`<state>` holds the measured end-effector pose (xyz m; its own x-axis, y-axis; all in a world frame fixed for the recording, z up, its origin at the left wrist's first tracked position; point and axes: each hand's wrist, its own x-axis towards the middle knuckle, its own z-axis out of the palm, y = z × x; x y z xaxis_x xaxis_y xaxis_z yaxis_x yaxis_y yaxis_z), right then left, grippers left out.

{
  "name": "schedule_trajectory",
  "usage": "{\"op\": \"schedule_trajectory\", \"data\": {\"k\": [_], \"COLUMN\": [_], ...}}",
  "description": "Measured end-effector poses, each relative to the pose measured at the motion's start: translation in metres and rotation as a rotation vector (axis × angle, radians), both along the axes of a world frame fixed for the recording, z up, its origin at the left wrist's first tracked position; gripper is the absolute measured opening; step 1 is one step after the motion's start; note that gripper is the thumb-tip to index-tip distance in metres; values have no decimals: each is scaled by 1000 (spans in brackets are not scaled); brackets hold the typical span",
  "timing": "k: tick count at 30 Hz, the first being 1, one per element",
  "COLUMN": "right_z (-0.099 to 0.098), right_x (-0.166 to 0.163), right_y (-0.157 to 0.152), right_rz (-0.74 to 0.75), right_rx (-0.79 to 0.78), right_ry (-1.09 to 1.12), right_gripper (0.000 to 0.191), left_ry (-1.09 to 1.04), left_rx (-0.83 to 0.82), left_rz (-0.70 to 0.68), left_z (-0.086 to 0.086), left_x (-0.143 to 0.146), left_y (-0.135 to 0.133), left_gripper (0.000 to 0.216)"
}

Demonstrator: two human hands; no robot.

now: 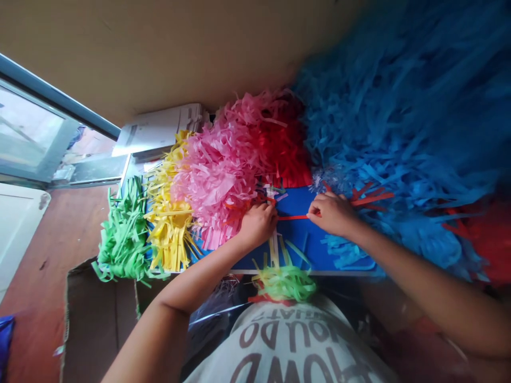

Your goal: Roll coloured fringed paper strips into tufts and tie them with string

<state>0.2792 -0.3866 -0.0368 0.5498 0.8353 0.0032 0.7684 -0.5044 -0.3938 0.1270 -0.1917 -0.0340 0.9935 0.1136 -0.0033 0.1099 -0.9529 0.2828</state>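
My left hand (257,223) and my right hand (332,213) rest closed on a blue sheet (297,234), a short gap between them. A thin red paper strip (293,217) runs straight from one hand to the other, each hand pinching an end. More red strips (369,196) fan out behind my right hand. Piles of cut paper fringe surround the hands: pink (221,170) and red (283,141) behind my left hand, a large blue heap (403,117) to the right.
Yellow fringe (170,218) and green fringe (123,234) lie at the left. A green bundle (285,282) sits at the sheet's near edge. A stack of white papers (157,130) lies by the wall. An open cardboard box (99,319) stands on the red floor.
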Motion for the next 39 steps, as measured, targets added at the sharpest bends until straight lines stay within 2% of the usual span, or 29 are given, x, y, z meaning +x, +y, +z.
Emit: {"op": "schedule_trajectory", "data": {"k": [2, 5, 11, 14, 16, 18, 21, 23, 26, 28, 30, 32, 35, 39], "right_z": [6, 9, 0, 5, 17, 39, 80, 104, 122, 124, 121, 116, 106, 98], "right_x": [-4, -11, -18, -18, -21, -26, -36, -39, -46, -56, -69, -84, -104, -122], "right_y": [2, 1, 7, 14, 15, 11, 4, 3, 7, 9, 10, 11, 12, 14], "right_rz": [90, 263, 415, 411, 370, 305, 222, 211, 175, 113, 41, -53, -226, -369], "right_rx": [11, 66, 205, 345, 428, 491, 501, 423, 402, 481, 586, 710, 874, 1018], "right_ry": [-64, -199, -563, -565, -473, -282, 250, 698, 1140, 1279, 1344, 1351, 1315, 1276], "right_gripper": [8, 16, 26, 24, 23, 20, 21, 30, 35, 36, 35, 35, 33, 30], "left_ry": [-27, -93, -289, -371, -430, -509, -643, -684, -737, -765, -817, -866, -897, -899], "left_rx": [36, 85, 168, 227, 285, 317, 270, 191, 63, -35, -183, -397, -689, -777], "left_rz": [-113, -255, -277, -245, -251, -268, -309, -352, -339, -280, -161, -29, 96, 209], "left_z": [3, 3, -15, -18, -6, 18, 64, 92, 117, 121, 120, 118, 111, 102], "left_x": [2, 4, 7, 16, 16, 5, -23, -37, -46, -49, -51, -53, -57, -61], "left_y": [-1, -3, -17, -18, -14, -12, -14, -16, -20, -26, -35, -46, -63, -78], "left_gripper": [17, 21, 14, 18, 19, 19, 20, 23, 23, 19, 17, 20, 18, 15]}}
